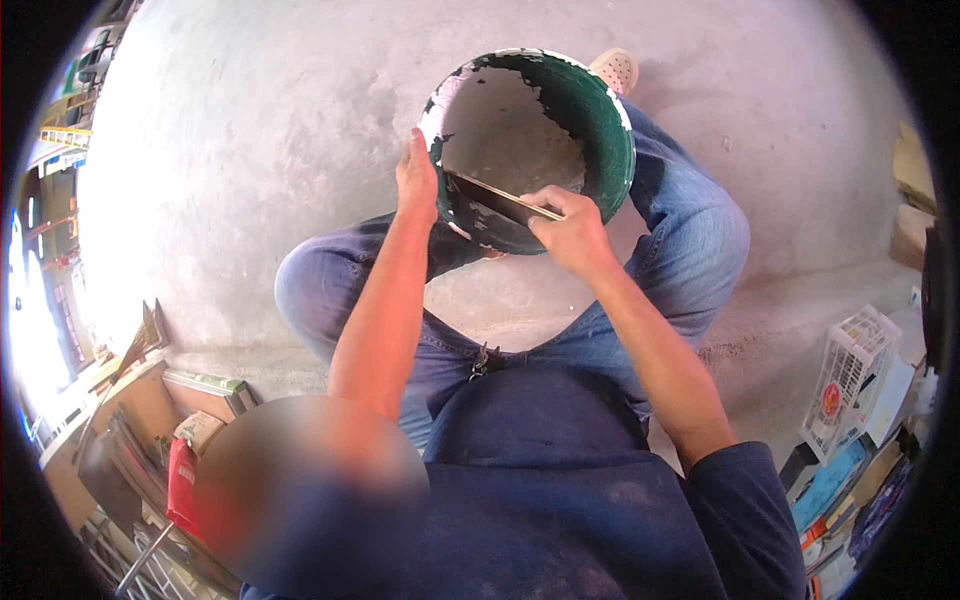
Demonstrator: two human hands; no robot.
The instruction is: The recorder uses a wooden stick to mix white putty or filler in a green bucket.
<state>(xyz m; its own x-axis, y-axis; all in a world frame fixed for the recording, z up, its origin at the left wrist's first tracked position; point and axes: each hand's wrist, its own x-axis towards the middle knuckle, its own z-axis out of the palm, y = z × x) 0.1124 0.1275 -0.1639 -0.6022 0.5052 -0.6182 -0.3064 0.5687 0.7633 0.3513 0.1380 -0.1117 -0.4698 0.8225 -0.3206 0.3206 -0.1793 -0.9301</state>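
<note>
A round bucket point(606, 125) stands tilted between my bent legs, its mouth facing me. Its green inner wall carries patches of peeling white-grey coating, and flaking white marks the rim. Along the bucket's left side rests my left hand point(416, 180), fingers extended up the outer wall and the palm side against it. My right hand point(571, 228) is at the near right rim, pinching one end of a thin flat strip point(500, 197) with a dark face and a pale edge. The strip slants into the bucket, its far end near the left inner wall.
Grey concrete floor point(270, 130) surrounds me. At the lower left lie boards point(125, 440) and a red item point(183, 485). A white plastic basket point(850, 380) stands at the right among boxes and clutter. Beyond the bucket shows a beige clog point(615, 70) on my foot.
</note>
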